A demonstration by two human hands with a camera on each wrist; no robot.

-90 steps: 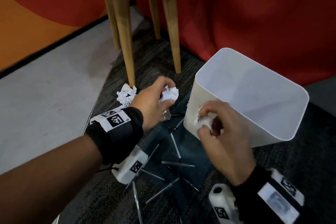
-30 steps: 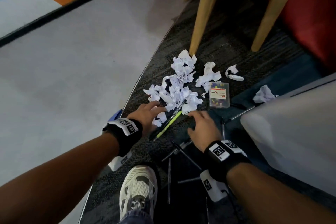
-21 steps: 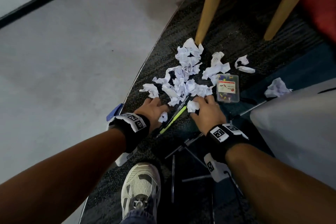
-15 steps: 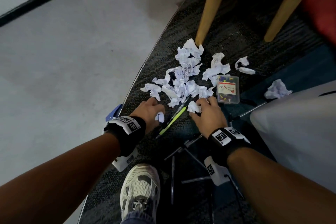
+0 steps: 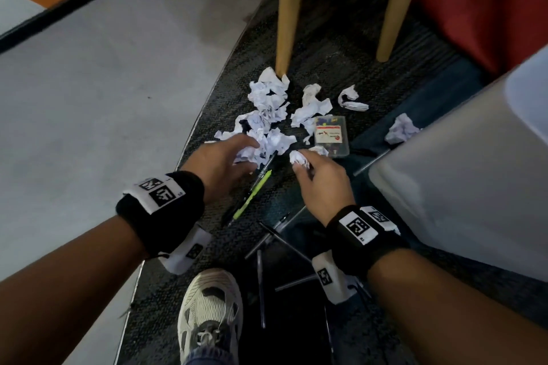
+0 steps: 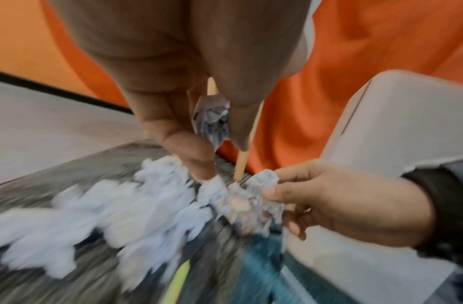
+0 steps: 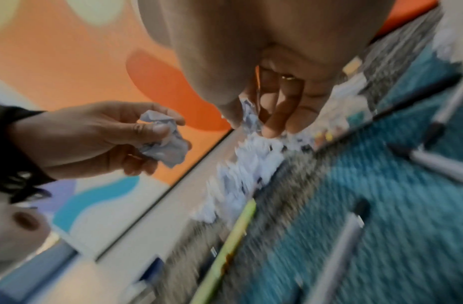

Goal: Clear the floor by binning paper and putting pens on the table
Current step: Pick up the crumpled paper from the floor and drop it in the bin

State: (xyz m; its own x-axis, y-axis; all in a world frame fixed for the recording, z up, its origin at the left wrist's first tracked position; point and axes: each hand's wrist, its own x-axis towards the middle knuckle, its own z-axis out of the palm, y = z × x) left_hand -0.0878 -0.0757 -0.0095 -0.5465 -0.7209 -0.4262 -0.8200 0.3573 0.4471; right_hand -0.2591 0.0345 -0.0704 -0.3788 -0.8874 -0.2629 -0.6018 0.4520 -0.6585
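Several crumpled white paper wads point(image 5: 267, 115) lie in a pile on the dark carpet by a table leg. My left hand point(image 5: 237, 154) hovers over the pile's near edge and pinches one small wad point(image 6: 212, 121) between thumb and fingers; the head view hides that wad. My right hand point(image 5: 308, 166) is just right of the pile and grips another wad point(image 5: 299, 157). A green pen point(image 5: 253, 195) lies between my hands. Several dark and silver pens point(image 5: 284, 243) lie near my right wrist. The white bin point(image 5: 459, 187) stands to the right.
A clear box of push pins point(image 5: 330, 135) lies right of the pile. One stray wad point(image 5: 401, 130) sits against the bin. Wooden table legs point(image 5: 289, 9) rise behind the pile. My shoe point(image 5: 210, 311) is on the carpet below my hands. Grey floor lies left.
Over the last second each hand has closed on a wad at the pile's near edge and lifted it. My left hand has moved forward over the pile.
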